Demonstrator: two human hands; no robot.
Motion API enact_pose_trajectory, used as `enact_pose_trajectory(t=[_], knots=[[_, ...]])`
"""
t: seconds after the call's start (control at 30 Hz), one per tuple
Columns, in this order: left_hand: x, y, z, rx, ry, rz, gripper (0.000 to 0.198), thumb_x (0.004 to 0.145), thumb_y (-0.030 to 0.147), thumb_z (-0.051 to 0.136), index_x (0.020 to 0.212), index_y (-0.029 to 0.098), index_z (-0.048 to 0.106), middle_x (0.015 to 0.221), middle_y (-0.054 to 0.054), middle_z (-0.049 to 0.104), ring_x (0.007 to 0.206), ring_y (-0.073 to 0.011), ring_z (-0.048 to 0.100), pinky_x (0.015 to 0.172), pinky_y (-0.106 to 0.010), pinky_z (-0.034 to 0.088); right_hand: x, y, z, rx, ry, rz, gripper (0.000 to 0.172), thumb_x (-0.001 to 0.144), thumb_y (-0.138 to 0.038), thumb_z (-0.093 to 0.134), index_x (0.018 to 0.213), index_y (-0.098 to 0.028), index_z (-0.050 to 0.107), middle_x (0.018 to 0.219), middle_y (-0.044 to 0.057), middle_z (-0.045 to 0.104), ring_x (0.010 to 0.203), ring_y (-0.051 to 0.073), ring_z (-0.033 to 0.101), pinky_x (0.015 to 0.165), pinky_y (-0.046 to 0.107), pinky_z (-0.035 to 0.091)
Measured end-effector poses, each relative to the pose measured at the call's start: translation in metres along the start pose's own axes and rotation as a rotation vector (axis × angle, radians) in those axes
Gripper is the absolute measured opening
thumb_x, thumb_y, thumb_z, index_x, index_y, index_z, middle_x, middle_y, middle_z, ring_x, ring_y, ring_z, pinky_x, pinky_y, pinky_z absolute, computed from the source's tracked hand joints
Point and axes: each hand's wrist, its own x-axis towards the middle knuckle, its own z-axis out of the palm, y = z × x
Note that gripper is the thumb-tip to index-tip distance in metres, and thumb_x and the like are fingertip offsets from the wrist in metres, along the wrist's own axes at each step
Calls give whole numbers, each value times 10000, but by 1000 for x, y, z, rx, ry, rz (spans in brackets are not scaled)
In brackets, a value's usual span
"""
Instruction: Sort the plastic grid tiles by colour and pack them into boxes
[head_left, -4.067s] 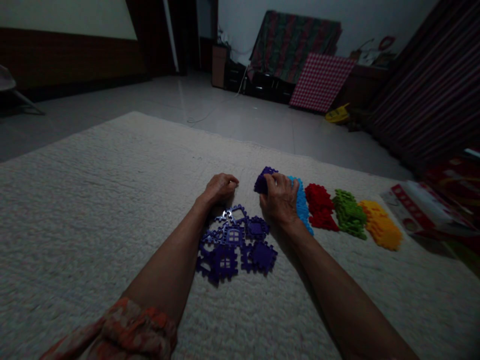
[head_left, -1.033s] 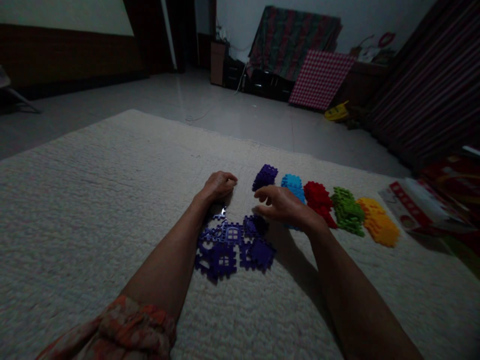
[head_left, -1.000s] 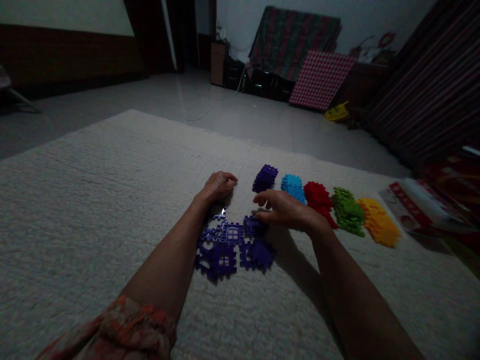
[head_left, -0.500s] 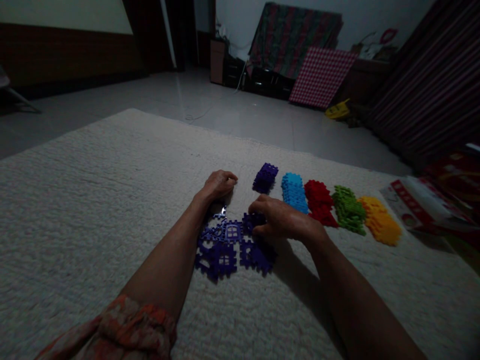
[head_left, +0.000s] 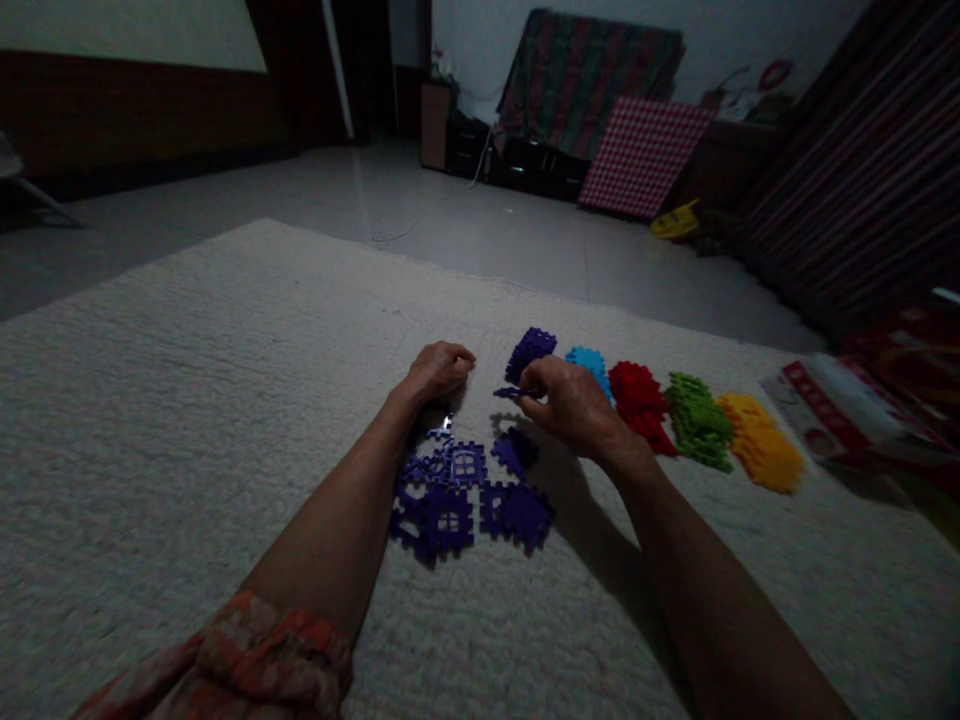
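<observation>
My right hand (head_left: 570, 400) pinches a thin purple building tile (head_left: 508, 393), seen nearly edge-on and raised over the mat. Just behind it leans a stack of purple tiles (head_left: 531, 350). Below the hand, a loose purple tile (head_left: 516, 452) lies on the mat. Nearer to me are several more purple tiles, among them a window tile (head_left: 466, 463) and a plain tile (head_left: 525, 515). My left hand (head_left: 441, 368) rests on the mat to the left, its fingers curled; whether anything is in them is hidden. Beside its wrist lies a shiny purple tile (head_left: 442, 428), partly covered by the forearm.
Rows of blue tiles (head_left: 589, 365), red tiles (head_left: 640, 405), green tiles (head_left: 697, 420) and yellow tiles (head_left: 759, 442) stand to the right. A red and white box (head_left: 817, 410) lies beyond them. The pale mat (head_left: 225, 370) ends at a tiled floor (head_left: 315, 195).
My right hand has lifted a purple tile off the loose ones and moved it up and away, toward the purple stack. My left hand has stayed in place.
</observation>
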Motion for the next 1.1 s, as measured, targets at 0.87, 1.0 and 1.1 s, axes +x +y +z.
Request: enact_pose_trajectory(t=[0.87,1.0,1.1], knots=[[-1,1,-1,9,-5,3,314,870,291,570,1077,204,789,892,-79,783,897,-212,699,852,-294,500,-10,-5,26,-153,-144,197,436,882,-531,655,1095,-155,599,1111,179,641,1008,300,646,823,374,493],[-1,1,-1,7,-3,-1,319,878,298,568,1093,204,784,898,-79,783,897,-211,701,843,-295,504,-9,-15,32,-176,-126,229,368,894,-487,631,1044,-153,595,1060,191,647,942,298,649,790,382,490],[-2,2,-2,4,-11,-11,333,885,306,560,1112,195,778,887,-77,782,882,-207,704,828,-290,507,-6,-11,34,-143,-98,175,357,862,-431,657,1071,-149,593,1053,167,637,930,282,638,794,367,488]])
